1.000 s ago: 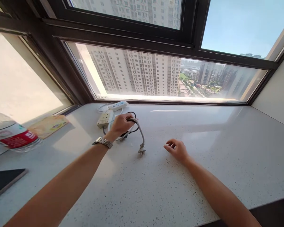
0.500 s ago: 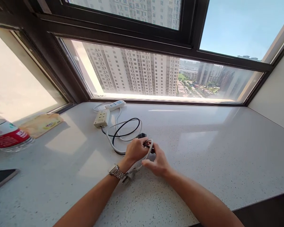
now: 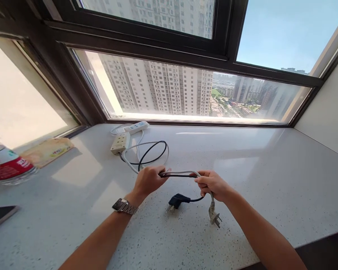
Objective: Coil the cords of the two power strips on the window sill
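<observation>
My left hand (image 3: 151, 180) is closed around two power cords, one white and one black. Further along the same cords, my right hand (image 3: 212, 184) grips them near the plug ends. Between the hands the white cord (image 3: 180, 172) and black cord (image 3: 177, 176) run side by side, nearly straight. A black plug (image 3: 178, 201) and a grey-white plug (image 3: 214, 216) dangle below my right hand. Behind my left hand the cords loop back toward a beige power strip (image 3: 120, 143) and a white power strip (image 3: 136, 127) on the speckled white counter (image 3: 256, 172).
At the left stand a large bottle with a red label (image 3: 9, 165) and a soft tissue pack (image 3: 49, 151). A dark flat device (image 3: 1, 215) lies nearer, at the left edge. Dark-framed windows (image 3: 197, 123) border the counter's back, and a white wall (image 3: 332, 108) its right.
My hands have moved apart, the right one going right, and the cords now stretch between them. Both plugs now hang on the right hand's side.
</observation>
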The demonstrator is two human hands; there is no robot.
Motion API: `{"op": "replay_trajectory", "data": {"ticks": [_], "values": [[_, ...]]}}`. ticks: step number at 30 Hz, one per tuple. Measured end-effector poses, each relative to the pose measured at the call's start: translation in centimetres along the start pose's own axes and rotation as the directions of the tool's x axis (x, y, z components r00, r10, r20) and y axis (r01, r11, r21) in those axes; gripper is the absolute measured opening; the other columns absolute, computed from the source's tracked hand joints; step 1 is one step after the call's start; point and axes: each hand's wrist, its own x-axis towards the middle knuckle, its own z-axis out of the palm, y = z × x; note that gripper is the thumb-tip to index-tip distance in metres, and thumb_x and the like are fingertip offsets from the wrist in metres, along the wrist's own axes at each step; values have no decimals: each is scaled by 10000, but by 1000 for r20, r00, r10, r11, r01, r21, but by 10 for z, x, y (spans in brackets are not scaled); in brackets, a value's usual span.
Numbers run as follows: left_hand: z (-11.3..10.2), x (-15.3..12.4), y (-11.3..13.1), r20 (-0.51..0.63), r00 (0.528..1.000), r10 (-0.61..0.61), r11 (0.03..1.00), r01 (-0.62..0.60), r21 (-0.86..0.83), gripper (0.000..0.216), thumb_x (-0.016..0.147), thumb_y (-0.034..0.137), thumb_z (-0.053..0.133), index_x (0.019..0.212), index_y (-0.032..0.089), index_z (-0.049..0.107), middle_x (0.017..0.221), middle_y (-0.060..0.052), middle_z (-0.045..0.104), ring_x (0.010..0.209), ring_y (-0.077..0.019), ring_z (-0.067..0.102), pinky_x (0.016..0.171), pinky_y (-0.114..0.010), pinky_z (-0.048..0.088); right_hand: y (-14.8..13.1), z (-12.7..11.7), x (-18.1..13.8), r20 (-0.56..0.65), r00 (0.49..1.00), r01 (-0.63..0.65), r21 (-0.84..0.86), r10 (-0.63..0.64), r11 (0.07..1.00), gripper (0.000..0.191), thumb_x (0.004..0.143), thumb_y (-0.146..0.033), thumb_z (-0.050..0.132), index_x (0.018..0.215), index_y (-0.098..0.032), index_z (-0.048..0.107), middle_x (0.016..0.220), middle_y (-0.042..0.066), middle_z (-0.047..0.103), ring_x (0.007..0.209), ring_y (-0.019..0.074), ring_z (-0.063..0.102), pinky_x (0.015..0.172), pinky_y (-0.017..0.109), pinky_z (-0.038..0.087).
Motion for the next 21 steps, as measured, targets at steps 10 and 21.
{"op": "replay_trajectory", "data": {"ticks": [10, 21], "values": [[12, 1, -3, 63, 991, 118, 986, -124, 113, 404, 849, 430, 394, 563, 179, 527, 522, -73, 572, 509, -172, 497, 512, -267, 178, -56, -60, -50, -44, 997, -74, -854, 70, 515, 272, 808, -442, 574, 757, -180, 624, 593, -30, 448, 486, 82, 345, 444, 234, 252], [7, -2, 3, -57, 867, 495, 860, -479, 178, 260, 891, 242, 472, 686, 194, 623, 674, -45, 664, 768, -204, 631, 932, -396, 378, -34, -177, -98, -223, 938, -189, -971, -267, 145, 499, 877, -639, 369, 606, -220, 387, 512, -23, 382, 450, 108, 289, 480, 278, 208]]}}
